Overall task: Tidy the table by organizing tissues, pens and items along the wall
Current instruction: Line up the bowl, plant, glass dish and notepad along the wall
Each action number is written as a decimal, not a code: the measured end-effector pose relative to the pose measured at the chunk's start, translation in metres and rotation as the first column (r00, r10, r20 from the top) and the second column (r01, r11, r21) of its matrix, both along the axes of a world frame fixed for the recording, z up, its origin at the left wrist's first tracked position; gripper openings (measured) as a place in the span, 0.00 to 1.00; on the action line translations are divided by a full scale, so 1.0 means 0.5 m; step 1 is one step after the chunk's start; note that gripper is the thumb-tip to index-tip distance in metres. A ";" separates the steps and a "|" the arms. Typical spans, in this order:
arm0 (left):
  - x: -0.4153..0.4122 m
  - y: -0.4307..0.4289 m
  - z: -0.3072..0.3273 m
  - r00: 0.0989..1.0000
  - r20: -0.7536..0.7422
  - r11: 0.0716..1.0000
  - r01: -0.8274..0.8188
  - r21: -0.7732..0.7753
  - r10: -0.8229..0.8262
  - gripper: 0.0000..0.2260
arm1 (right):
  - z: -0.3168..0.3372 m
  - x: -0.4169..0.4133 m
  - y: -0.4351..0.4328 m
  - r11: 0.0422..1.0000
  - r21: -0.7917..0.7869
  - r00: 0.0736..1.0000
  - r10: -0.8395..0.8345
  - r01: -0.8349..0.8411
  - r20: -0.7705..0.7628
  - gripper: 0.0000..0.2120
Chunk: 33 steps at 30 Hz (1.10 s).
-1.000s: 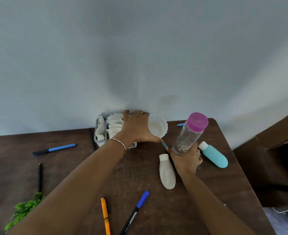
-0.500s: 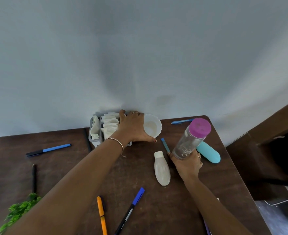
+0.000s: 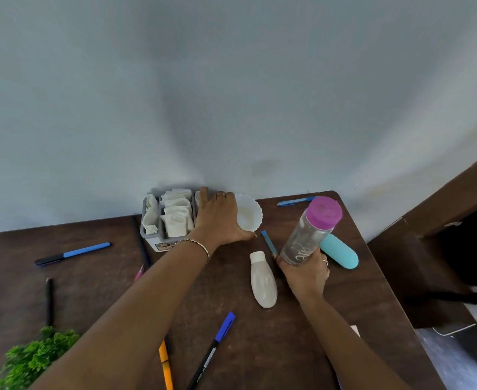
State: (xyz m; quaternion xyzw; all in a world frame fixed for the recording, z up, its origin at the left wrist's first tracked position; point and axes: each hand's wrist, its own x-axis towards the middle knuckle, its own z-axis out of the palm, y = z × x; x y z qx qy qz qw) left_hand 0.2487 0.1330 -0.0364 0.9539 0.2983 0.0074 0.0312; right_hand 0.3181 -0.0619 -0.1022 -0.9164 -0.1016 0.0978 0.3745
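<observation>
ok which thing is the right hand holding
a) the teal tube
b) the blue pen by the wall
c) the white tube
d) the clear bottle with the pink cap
d: the right hand has its fingers wrapped round the base of the clear bottle with the pink cap, which is tilted, while the white tube and teal tube lie untouched on the table.

Count on desk [image 3: 96,294]: eight pens [image 3: 71,253] discernible; three bottles [image 3: 263,280]; one bowl [image 3: 248,215]; one tissue organizer [image 3: 158,237]; one plant [image 3: 35,358].

The bowl [image 3: 249,216] sat right of the fingers [image 3: 204,196] of the left hand [image 3: 217,219], the tissue holder [image 3: 150,237] left of them; the bottle [image 3: 307,235] stood above the right hand [image 3: 306,274].
</observation>
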 end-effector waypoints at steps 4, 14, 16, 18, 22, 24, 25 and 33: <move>-0.004 -0.003 -0.005 1.000 -0.002 1.000 -0.005 0.030 0.005 0.47 | 0.002 -0.001 -0.002 1.000 -0.002 1.000 0.012 -0.012 -0.001 0.38; -0.077 -0.058 0.043 0.975 0.217 0.999 0.035 0.028 -0.040 0.35 | 0.028 -0.036 -0.043 0.994 0.106 1.000 -0.017 0.018 -0.011 0.40; -0.113 -0.090 0.052 0.967 0.256 1.000 0.009 0.014 -0.012 0.30 | 0.041 -0.058 -0.059 0.987 0.156 0.999 -0.039 0.040 -0.008 0.40; -0.158 -0.123 0.055 0.952 0.301 0.998 -0.045 -0.051 0.058 0.26 | 0.056 -0.086 -0.077 0.981 0.187 0.998 -0.052 0.054 -0.017 0.39; -0.273 -0.192 0.037 0.898 0.353 0.961 -0.212 -0.178 0.263 0.22 | 0.075 -0.149 -0.113 0.975 0.223 0.999 -0.004 0.016 -0.052 0.34; -0.336 -0.234 0.024 0.850 0.353 0.913 -0.308 -0.267 0.391 0.22 | 0.081 -0.186 -0.125 0.966 0.258 0.997 0.042 -0.024 -0.065 0.32; -0.371 -0.258 0.018 0.820 0.343 0.879 -0.362 -0.310 0.458 0.23 | 0.084 -0.207 -0.131 0.960 0.276 0.995 0.074 -0.053 -0.064 0.30; -0.617 -0.400 -0.022 0.574 0.365 0.677 -0.567 -0.468 0.733 0.24 | 0.082 -0.369 -0.126 0.861 0.342 0.910 0.413 -0.377 -0.036 0.26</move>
